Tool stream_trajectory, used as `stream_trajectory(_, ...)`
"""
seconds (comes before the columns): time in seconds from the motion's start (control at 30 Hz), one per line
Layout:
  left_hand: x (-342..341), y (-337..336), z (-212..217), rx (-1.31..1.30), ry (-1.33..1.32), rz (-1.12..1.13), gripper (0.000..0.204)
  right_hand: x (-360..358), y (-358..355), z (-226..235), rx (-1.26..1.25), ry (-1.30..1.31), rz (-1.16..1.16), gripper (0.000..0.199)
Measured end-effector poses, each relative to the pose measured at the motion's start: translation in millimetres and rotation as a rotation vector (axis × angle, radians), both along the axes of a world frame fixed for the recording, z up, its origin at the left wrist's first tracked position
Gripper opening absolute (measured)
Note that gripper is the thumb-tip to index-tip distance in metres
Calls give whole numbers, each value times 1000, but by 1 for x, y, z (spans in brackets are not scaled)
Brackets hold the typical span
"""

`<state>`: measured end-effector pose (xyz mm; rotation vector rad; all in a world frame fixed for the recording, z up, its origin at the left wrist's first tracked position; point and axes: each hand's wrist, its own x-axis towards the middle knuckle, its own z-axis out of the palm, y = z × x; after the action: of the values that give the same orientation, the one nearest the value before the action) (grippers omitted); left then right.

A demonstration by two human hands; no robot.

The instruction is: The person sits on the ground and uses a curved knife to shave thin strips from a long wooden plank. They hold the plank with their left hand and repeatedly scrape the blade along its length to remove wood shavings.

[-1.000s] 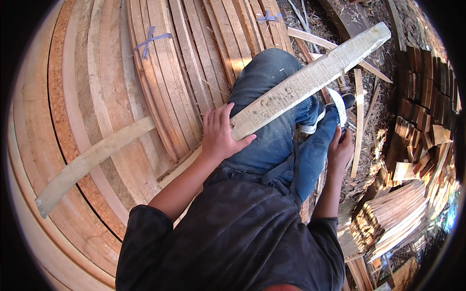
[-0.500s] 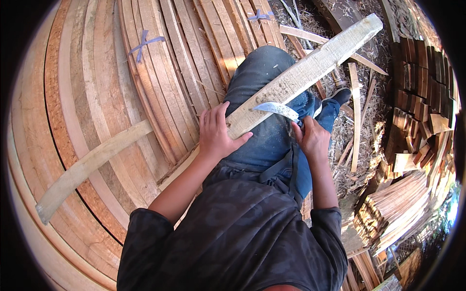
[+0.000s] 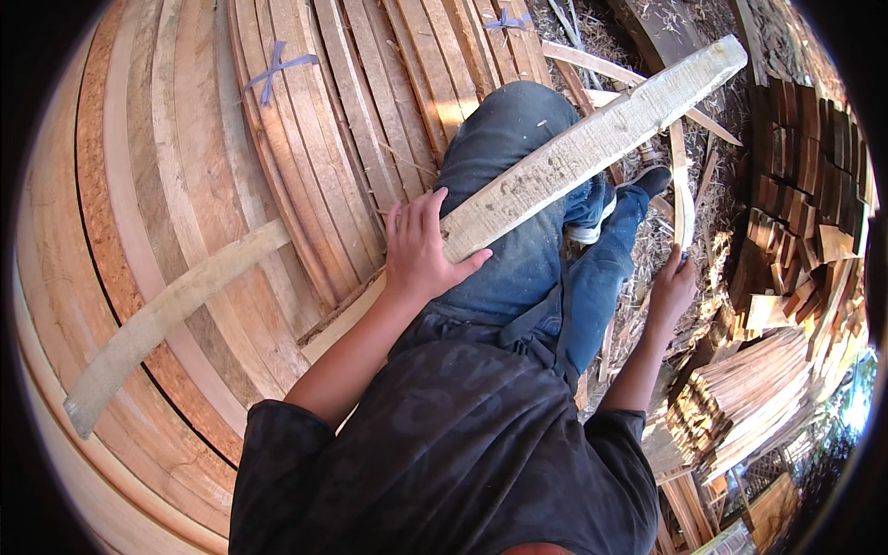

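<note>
A long, rough pale wooden plank (image 3: 592, 143) slants across my thighs, its far end up to the right. My left hand (image 3: 421, 242) grips its near end, fingers along the upper edge and thumb under the lower one. Out to my right, away from the plank, my right hand (image 3: 673, 285) is closed around the handle of a knife with a curved blade (image 3: 684, 211). The blade points away from me, in front of a thin wood strip on the ground; the handle is mostly hidden in my fist.
Boards (image 3: 199, 139) lie side by side on the left, some in bundles bound with purple ties (image 3: 277, 67). A loose curved slat (image 3: 176, 310) rests across them. Stacked dark wood pieces (image 3: 800, 166) and a sawn bundle (image 3: 740, 398) are on the right. Shavings cover the ground.
My right hand has swung the knife off the plank and out to the right, its blade turning to point away from me. My left hand keeps its hold on the plank.
</note>
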<state>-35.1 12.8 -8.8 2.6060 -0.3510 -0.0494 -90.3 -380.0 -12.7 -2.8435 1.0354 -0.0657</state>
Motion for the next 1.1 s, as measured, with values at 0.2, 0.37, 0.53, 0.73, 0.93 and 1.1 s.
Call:
stream_trajectory(0.2, -2, -1, -5, 53, 12, -13, 94, -6, 39, 40, 280, -47, 176, 31)
stream_trajectory(0.37, 1, -3, -3, 53, 9, -21, 94, 31, 142, 21, 453, -61, 542, 32)
stream_trajectory(0.53, 0, -1, -6, 59, 11, -4, 95, 62, 80, 3, 100, -120, 482, 40)
stream_trajectory(0.73, 1, -3, -4, 60, 41, -9, 95, 47, -61, 37, 94, -322, 13, 47)
stream_trajectory(0.93, 3, -5, -4, -22, 92, -15, 94, 37, 63, 27, 417, -140, 439, 34)
stream_trajectory(1.1, 8, -3, -4, -105, 173, -20, 97, 38, 126, 2, 419, -126, 708, 41)
